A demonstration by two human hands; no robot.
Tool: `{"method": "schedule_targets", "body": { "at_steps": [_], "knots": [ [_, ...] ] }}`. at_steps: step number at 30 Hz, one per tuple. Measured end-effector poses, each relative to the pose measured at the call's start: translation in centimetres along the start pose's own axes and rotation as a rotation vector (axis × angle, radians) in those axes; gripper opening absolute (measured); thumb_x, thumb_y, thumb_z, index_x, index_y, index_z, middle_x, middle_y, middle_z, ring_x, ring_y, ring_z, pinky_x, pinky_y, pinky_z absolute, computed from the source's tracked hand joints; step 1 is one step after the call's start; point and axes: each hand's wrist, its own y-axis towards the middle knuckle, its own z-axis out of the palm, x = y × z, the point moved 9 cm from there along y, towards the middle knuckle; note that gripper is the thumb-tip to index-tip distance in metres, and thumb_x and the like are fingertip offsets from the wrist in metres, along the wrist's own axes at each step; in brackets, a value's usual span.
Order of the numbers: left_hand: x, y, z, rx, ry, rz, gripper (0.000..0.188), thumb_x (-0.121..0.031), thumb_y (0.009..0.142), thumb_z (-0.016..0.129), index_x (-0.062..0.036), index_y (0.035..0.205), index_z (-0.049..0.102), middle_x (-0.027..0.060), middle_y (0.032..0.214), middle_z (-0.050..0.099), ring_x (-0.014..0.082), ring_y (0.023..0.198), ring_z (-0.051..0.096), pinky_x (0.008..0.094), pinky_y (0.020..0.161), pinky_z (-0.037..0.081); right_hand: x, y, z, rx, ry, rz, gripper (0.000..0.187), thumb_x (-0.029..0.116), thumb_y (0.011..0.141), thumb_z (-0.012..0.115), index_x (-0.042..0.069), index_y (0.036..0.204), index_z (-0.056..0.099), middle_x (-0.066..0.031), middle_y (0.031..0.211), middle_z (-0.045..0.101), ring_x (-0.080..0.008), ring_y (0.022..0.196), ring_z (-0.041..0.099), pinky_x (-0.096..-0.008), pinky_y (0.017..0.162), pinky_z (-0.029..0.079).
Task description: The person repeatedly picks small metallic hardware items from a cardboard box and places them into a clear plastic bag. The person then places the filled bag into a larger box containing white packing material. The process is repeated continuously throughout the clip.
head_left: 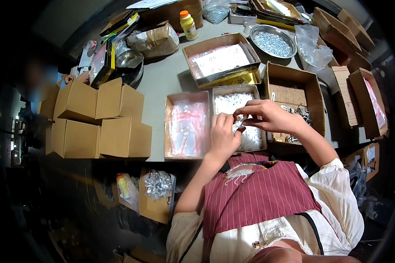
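My left hand (224, 135) and my right hand (271, 116) meet above a cardboard box (264, 136) filled with small white plastic pieces (252, 139). Both are closed, fingertips pinched close together. Whatever small thing sits between the fingers is too small and too covered to name. Just left of my left hand stands a box (167, 127) holding clear zip bags with red edges (189, 115) and a few small white rings. Beneath my right wrist, a deeper cardboard box (319, 94) contains metal parts (300, 115), partly hidden by the arm.
Open empty cartons (77, 138) stand at the left. Behind the boxes are another carton with white paper (224, 59), a metal bowl of small shiny parts (273, 41) and a yellow bottle with an orange cap (188, 27). Below the table edge, a box holds metal pieces (158, 184). Another person's hand (69, 79) shows far left.
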Motion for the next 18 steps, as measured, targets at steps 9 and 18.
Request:
{"method": "schedule_targets", "body": {
  "at_steps": [9, 18],
  "knots": [
    [-0.7, 1.1, 1.2, 0.024, -0.026, -0.007, 0.039, -0.012, 0.079, 0.079, -0.004, 0.114, 0.066, 0.016, 0.116, 0.059, 0.0381, 0.113, 0.054, 0.0493, 0.096, 0.047, -0.4, -2.5, 1.3, 0.058, -0.333, -0.098, 0.049, -0.001, 0.067, 0.065, 0.013, 0.113, 0.074, -0.0116, 0.134, 0.062, -0.0389, 0.147, 0.038, -0.0676, 0.125, 0.017],
    [1.2, 0.1, 5.0, 0.165, -0.11, -0.148, 0.034, -0.014, 0.079, 0.085, -0.004, 0.101, 0.063, 0.0112, 0.094, 0.069, 0.0302, 0.095, 0.067, 0.0414, 0.087, 0.053, -7.1, -4.9, -3.0, -0.407, 0.154, -0.079, 0.019, 0.006, 0.077, 0.066, 0.003, 0.094, 0.073, -0.0101, 0.106, 0.07, -0.0301, 0.103, 0.067, -0.0459, 0.093, 0.051]
  ]
}}
